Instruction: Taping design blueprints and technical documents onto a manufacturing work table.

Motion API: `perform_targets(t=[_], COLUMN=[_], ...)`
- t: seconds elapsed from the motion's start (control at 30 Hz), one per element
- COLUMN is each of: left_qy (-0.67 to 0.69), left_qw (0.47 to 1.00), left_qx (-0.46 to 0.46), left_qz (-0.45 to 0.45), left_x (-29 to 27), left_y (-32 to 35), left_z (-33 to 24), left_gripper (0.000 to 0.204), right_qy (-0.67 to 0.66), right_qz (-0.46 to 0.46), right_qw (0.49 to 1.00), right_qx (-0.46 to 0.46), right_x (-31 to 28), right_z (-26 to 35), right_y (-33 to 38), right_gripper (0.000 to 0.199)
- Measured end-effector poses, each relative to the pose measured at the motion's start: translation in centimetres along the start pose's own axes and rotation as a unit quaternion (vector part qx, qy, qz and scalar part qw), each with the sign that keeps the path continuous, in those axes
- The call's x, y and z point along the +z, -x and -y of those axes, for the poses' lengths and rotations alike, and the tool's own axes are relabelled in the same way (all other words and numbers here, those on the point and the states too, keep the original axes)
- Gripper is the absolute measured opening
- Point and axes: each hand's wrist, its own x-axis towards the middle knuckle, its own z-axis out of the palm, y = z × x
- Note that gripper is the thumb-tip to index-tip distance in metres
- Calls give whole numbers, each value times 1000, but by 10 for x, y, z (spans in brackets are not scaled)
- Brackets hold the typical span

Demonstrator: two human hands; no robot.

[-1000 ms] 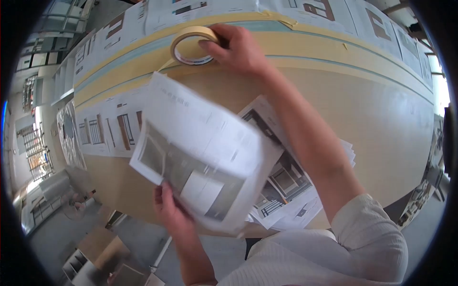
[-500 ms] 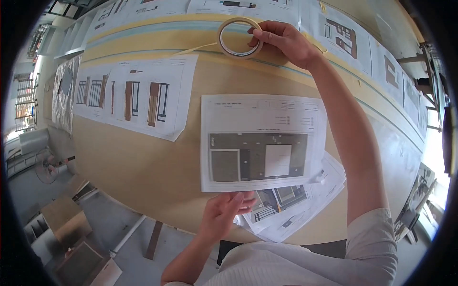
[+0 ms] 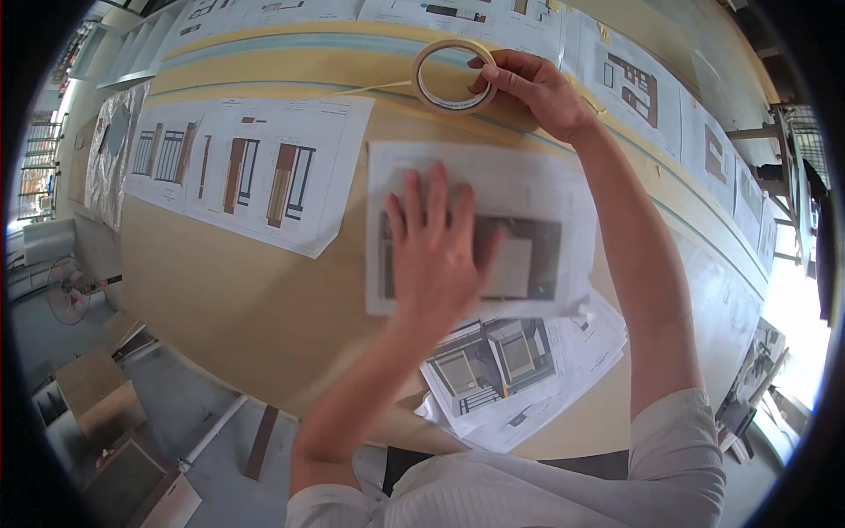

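Note:
My left hand lies spread over a printed drawing sheet, which is blurred by motion. At the upper middle, my right hand grips a roll of masking tape by its right side, thumb outside and fingers through the core. A strip of tape runs left from the roll to the top edge of sheets of drawings on the board. Nearer to me, a fanned stack of printed drawings lies partly under the blurred sheet.
More drawing sheets line the far side of the tan board, beyond yellow and blue tape stripes. On the floor at left are a fan, boxes and a white pipe.
My left hand has moved up from below the sheet's lower edge onto its face. The sheet has shifted away from me, showing more of the stack. The tape roll is slightly further right.

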Motion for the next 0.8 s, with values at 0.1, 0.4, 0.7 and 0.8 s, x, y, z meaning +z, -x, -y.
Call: perform_targets(t=[0.1,0.4,0.7,0.8], left_qy=[-8,-1,3,-101], left_qw=[999,995,989,983], left_qx=[28,94,115,53], left_qz=[-28,-41,-91,-143], left_x=[-1,8,1,-11], left_y=[-24,-36,-48,-55], left_z=[36,38,63,73], left_gripper=[51,42,55,68], right_qy=[6,-15,-22,-7], right_qz=[1,6,16,10], right_qw=[1000,1000,1000,1000], right_qx=[-4,-1,-9,-10], right_x=[3,0,-2,2], right_z=[4,1,0,1], right_y=[0,3,5,4], right_gripper=[41,41,42,43])
